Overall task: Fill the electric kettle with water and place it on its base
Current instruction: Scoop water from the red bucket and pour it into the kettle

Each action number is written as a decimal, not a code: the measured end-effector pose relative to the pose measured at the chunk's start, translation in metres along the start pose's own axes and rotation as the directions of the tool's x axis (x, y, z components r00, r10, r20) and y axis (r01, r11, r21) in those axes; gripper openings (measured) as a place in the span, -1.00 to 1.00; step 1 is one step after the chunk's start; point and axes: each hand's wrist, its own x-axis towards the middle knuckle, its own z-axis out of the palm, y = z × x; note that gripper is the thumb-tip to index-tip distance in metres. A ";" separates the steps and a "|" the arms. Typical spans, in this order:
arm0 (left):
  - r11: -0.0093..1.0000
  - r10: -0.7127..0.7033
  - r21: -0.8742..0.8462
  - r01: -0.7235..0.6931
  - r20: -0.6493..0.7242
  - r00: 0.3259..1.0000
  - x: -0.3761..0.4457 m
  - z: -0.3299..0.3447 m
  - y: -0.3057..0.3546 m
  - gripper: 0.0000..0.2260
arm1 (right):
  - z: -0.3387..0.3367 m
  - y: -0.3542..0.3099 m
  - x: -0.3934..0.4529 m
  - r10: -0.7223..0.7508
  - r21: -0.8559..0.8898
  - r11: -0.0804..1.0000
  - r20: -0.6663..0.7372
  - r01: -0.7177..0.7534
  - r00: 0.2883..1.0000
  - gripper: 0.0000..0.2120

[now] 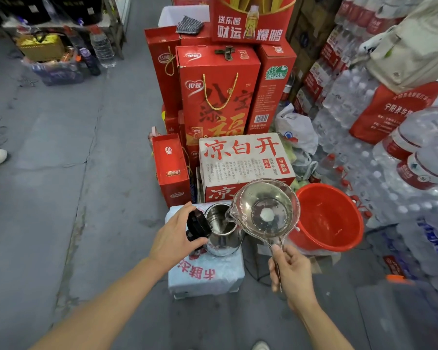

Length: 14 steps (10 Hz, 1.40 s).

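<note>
A steel electric kettle (221,239) stands on a plastic-wrapped pack of bottles (208,274), its black lid (197,224) swung open to the left. My left hand (176,234) grips the lid and the kettle's handle side. My right hand (292,272) holds the handle of a clear plastic water scoop (263,207). The scoop is tilted left, with its spout over the kettle's mouth and water running in. The kettle's base is hidden from view.
A red plastic bucket (330,217) stands right of the kettle. Red gift boxes (218,94) and a white carton (243,160) are stacked behind. Shrink-wrapped bottled water (390,173) piles up on the right. Grey concrete floor (48,198) spreads left. A black cable (253,271) lies by the pack.
</note>
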 end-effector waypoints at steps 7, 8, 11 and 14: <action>0.999 -0.030 0.020 0.029 0.017 0.999 -0.001 -0.004 0.005 -0.22 | 0.004 0.002 0.018 -0.032 -0.140 0.990 -0.077 0.021 0.997 -0.74; 1.000 -0.021 0.004 0.021 0.012 1.000 0.000 -0.004 0.005 -0.22 | 0.005 0.003 0.020 -0.033 -0.162 0.987 -0.080 0.019 0.996 -0.74; 0.999 -0.017 0.028 0.017 0.014 1.000 0.000 -0.005 0.007 -0.23 | 0.006 0.005 0.023 -0.058 -0.250 0.968 -0.093 0.033 0.994 -0.74; 0.999 -0.026 0.026 0.026 0.019 0.999 -0.002 -0.006 0.007 -0.24 | 0.010 0.009 0.028 -0.141 -0.380 0.921 -0.122 0.085 0.982 -0.77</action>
